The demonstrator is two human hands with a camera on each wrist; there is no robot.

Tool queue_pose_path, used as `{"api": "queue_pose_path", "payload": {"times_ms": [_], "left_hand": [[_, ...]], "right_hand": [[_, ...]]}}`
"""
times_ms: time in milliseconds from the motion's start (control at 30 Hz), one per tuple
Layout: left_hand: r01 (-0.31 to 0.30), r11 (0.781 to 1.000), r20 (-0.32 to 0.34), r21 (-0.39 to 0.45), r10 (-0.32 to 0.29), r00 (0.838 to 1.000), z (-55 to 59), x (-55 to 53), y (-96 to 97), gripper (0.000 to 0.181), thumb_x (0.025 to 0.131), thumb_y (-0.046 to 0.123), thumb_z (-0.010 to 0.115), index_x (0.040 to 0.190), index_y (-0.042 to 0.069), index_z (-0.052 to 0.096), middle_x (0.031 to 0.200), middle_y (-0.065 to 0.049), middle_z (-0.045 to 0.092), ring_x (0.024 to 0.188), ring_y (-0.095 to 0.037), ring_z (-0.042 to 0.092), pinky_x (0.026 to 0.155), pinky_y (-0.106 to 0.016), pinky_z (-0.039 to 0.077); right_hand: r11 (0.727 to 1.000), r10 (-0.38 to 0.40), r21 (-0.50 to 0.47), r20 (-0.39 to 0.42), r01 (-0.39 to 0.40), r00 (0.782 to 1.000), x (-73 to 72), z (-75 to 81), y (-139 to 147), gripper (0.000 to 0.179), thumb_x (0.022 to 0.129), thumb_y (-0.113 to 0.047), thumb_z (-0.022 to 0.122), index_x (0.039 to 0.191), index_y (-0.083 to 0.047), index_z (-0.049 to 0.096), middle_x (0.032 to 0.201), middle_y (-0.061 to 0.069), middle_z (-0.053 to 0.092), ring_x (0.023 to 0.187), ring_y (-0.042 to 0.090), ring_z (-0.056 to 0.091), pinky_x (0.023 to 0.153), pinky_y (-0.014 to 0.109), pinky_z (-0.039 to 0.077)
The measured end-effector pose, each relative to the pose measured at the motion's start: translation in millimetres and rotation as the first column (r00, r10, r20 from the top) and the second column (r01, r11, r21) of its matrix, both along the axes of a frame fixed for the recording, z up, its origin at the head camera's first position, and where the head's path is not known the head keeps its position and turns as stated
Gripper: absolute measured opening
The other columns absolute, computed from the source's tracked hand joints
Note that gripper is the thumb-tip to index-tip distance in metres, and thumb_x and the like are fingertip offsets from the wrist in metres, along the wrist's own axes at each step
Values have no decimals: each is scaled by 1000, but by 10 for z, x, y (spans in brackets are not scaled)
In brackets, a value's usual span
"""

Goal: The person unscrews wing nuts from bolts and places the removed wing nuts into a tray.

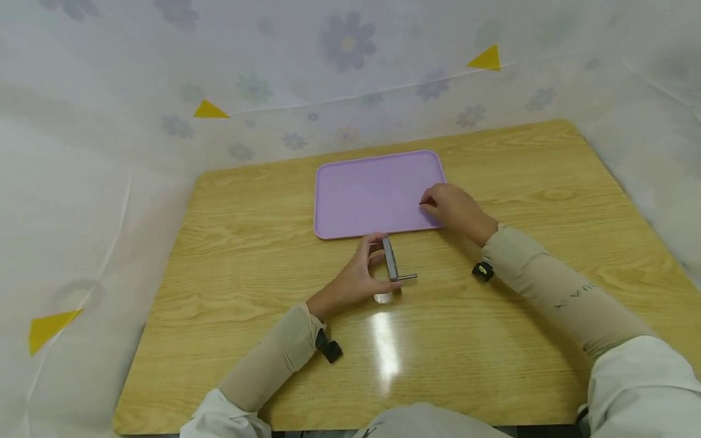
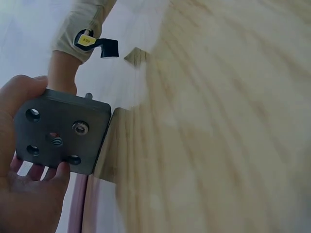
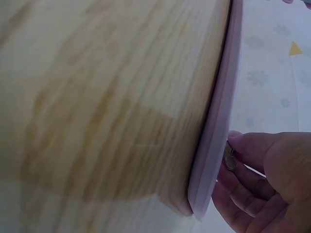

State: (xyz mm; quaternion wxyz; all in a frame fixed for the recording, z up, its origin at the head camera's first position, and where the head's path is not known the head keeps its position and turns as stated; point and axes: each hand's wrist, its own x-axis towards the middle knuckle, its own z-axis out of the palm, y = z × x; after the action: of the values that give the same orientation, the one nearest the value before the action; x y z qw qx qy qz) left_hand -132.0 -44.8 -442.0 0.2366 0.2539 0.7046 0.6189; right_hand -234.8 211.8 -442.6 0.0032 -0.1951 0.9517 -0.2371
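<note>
My left hand (image 1: 358, 274) grips a square grey metal plate (image 2: 43, 124) by its edges, thumb on one side and fingers on the other. The plate stands on edge near the tabletop, in front of the tray. It has several round holes, a threaded one at its middle. A socket-head bolt (image 2: 80, 127) sits in one corner hole, and its shank (image 1: 408, 277) juts out toward the right. Over the right end of the lilac tray (image 1: 372, 191), my right hand (image 1: 457, 210) pinches a small metal piece (image 3: 230, 160) between thumb and fingers; the fingers hide most of it.
The wooden table (image 1: 246, 243) carries the tray toward its far side. A flowered white curtain (image 1: 306, 73) hangs behind and along the sides, with yellow triangles (image 1: 210, 110) on it. Black wrist cameras (image 1: 328, 348) stick out from both sleeves.
</note>
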Motion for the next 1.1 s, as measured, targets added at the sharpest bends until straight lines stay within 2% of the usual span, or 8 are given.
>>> {"api": "queue_pose_path", "payload": {"times_ms": [133,233,300,367,500,733,967,1100], "left_hand": [[-6,995,-9,-100,5,1000,42,1,-55,95,75,15,79,144,13,13,143,-14,25,121,-31,44,98,-39,43],[-13,978,-37,-210,6,999,12,-26,-136,97,74,33,79,145,21,13,141,-3,28,108,-22,53,87,-35,50],[-10,966,-63,-257,-7,998,-6,-49,-196,98,74,40,77,145,22,13,138,0,30,103,-18,55,84,-33,50],[1,959,-82,-283,-26,996,-14,-71,-255,97,74,41,77,145,21,13,135,-1,32,101,-17,55,84,-33,50],[1,937,-155,-349,-59,986,-19,-98,-357,96,73,41,78,143,15,18,128,-4,37,108,-15,49,95,-34,43],[-45,889,-304,-457,-109,946,-89,-116,-413,88,68,37,82,133,8,31,119,-3,40,109,-15,39,99,-32,35],[-146,798,-402,-585,-129,906,-117,-110,-359,93,63,51,81,132,7,35,124,-4,41,114,-18,35,100,-37,30],[-174,766,-431,-619,-147,890,-110,-104,-340,94,61,54,81,131,7,38,125,-5,41,115,-20,35,98,-40,32]], "right_hand": [[1000,-7,12,12,7,1000,-1,-28,-1,15,88,-15,65,93,-1,68,88,10,66,80,23,60,73,40,51],[1000,-3,4,13,3,1000,1,-33,8,15,89,-15,65,93,-1,68,87,10,66,78,23,59,71,41,50],[1000,4,-6,15,-4,1000,0,-32,13,15,89,-15,65,93,-1,68,88,11,66,78,23,60,71,41,51],[1000,7,-10,23,-7,1000,-6,-36,19,15,89,-14,65,93,-1,69,88,11,66,80,23,60,72,42,51],[1000,7,-11,46,-7,999,-20,-55,33,15,88,-14,66,93,0,69,90,12,66,82,24,61,74,42,51],[999,7,-33,67,-5,998,-34,-88,53,14,87,-13,67,92,-1,69,88,10,65,81,22,59,74,41,50],[999,16,-45,59,-13,998,-42,-118,67,14,87,-16,67,92,-2,69,88,8,65,80,21,59,74,40,50],[999,16,-48,55,-14,998,-35,-118,62,15,87,-16,67,92,-2,70,87,8,66,81,21,59,75,40,50]]}}
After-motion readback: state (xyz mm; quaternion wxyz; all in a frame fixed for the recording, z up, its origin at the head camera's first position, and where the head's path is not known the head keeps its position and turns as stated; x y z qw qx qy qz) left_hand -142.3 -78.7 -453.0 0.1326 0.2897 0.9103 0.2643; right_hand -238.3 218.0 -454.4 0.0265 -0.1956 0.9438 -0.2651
